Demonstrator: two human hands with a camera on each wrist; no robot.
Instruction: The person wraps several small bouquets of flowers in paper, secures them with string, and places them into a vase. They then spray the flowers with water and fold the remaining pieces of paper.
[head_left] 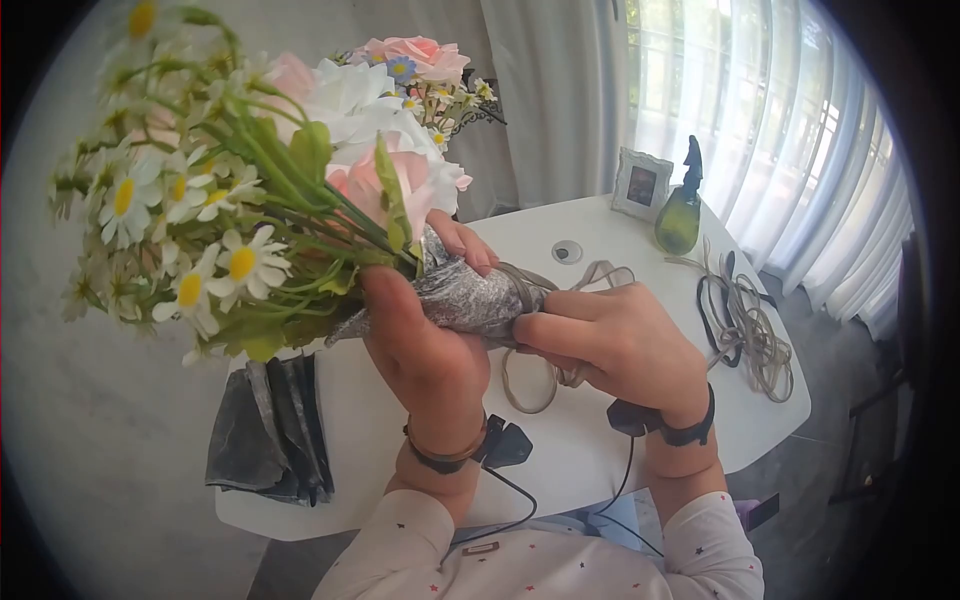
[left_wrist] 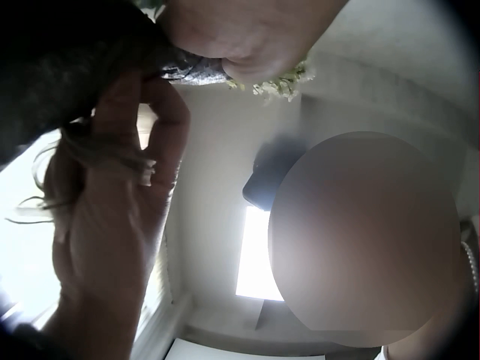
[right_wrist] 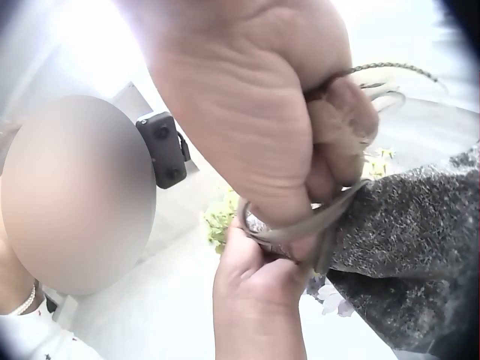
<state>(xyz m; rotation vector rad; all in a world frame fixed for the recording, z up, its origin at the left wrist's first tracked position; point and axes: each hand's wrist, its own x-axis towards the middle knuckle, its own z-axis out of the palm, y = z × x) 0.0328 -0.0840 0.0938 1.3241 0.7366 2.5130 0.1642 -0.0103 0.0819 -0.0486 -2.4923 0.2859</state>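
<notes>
A bouquet of daisies, pink roses and white blooms (head_left: 240,262) tilts to the left above the table. Dark, silvery speckled wrapping (head_left: 465,300) encloses its stems. My left hand (head_left: 430,350) grips the bouquet around this wrapping, its thumb lying along the near side and fingers showing at the far side. A flat greyish-beige ribbon (head_left: 525,287) winds round the wrapped stems, with loops hanging below. At the stem end, my right hand (head_left: 625,340) pinches the ribbon with curled fingers. In the right wrist view, the ribbon (right_wrist: 315,223) runs taut beside the speckled wrap (right_wrist: 412,217).
Folded dark wrapping sheets (head_left: 265,430) lie at the left of the white table (head_left: 560,460). A tangle of ribbon and cord (head_left: 750,335) lies at the right. Towards the back right corner stand a white picture frame (head_left: 641,185) and a green bottle (head_left: 679,222), near sheer curtains.
</notes>
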